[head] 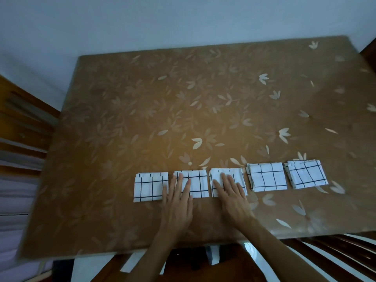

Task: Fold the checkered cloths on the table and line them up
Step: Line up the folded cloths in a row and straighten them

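From the head camera, looking steeply down, a table [142, 110] covered in a brown sheet printed with pale leaves fills most of the view, and five folded white cloths with dark grid lines lie in a row along its near part. From the person's left to right they are the first cloth [149, 187], the second cloth [198, 184], the third cloth [218, 177], the fourth cloth [267, 177] and the fifth cloth [306, 174]. The first three sit nearly edge to edge; the fourth and fifth lie slightly farther back and are turned a little, with narrow gaps between them. Both bare forearms reach in from the bottom edge of the frame. The left hand [177, 204] lies palm down, fingers straight and close together, its fingertips resting on the left part of the second cloth while its outer edge meets the near right corner of the first cloth. The right hand [234, 196] is also flat and palm down, angled toward the left, fingers extended and slightly spread across the third cloth, covering much of it. Neither hand grips anything; both press flat on the fabric. Wooden chair slats [335, 255] show at the lower right below the table edge.
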{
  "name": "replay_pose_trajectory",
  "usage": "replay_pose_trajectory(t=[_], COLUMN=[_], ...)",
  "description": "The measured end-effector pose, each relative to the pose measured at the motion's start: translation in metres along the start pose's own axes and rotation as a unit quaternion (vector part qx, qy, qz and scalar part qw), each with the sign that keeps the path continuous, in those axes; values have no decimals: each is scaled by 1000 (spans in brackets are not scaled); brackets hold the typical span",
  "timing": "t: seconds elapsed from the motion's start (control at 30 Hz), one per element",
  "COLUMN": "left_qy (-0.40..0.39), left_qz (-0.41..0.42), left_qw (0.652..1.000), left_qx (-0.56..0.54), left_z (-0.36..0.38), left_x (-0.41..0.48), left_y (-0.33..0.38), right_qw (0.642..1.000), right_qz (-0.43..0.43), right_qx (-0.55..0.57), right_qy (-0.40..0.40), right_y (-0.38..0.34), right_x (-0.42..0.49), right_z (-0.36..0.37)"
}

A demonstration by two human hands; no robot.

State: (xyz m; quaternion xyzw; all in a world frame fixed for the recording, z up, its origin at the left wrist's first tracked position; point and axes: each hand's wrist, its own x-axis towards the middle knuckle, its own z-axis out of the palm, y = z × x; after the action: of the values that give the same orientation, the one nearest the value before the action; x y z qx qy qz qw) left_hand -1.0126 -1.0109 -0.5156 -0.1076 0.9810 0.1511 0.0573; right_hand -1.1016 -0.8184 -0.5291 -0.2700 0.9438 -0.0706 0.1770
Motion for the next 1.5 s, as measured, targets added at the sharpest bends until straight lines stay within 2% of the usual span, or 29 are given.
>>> replay_pose_trajectory(t=[0.13,0.33,0.47,0.57,0.67,0.8,0.9,0.97,1.07,1.2,1.3,1.5], left_qy=[-5,3,6,17,13,11,-2,-18,-35,-70,-75,-62], left_qz=[-1,-15,-43,-77,-84,-81,-69,-50,19,73,93,84], left_qw=[1000,1000,999,995,994,992,993,994,997,995,992,993], left_qx=[14,-3,-28,-55,-65,-92,-98,-100,-61,-4,36,60], left_z=[-2,-22,-33,-37,-36,-33,-28,-22,-6,21,46,85], left_x=[-3,-7,-14,-25,-36,-33,-31,-27,-7,44,83,105], left_y=[14,36,61,86,112,153,184,199,216,246,267,264], right_qw=[1000,997,996,997,994,996,999,999,989,984,988,991], right_qz=[-11,-23,33,72,68,37,11,8,67,148,135,123], right_qx=[16,38,49,34,-19,-22,-9,32,66,31,-14,-8], right_qy=[6,56,62,0,-87,-78,-42,35,112,94,71,60], right_y=[0,2,31,80,114,121,122,128,159,225,251,254], right_x=[-5,-7,-21,-25,-32,-39,-49,-54,-55,-48,-32,-16], right_z=[-2,-16,-38,-46,-47,-44,-45,-53,-63,-69,-63,-36])
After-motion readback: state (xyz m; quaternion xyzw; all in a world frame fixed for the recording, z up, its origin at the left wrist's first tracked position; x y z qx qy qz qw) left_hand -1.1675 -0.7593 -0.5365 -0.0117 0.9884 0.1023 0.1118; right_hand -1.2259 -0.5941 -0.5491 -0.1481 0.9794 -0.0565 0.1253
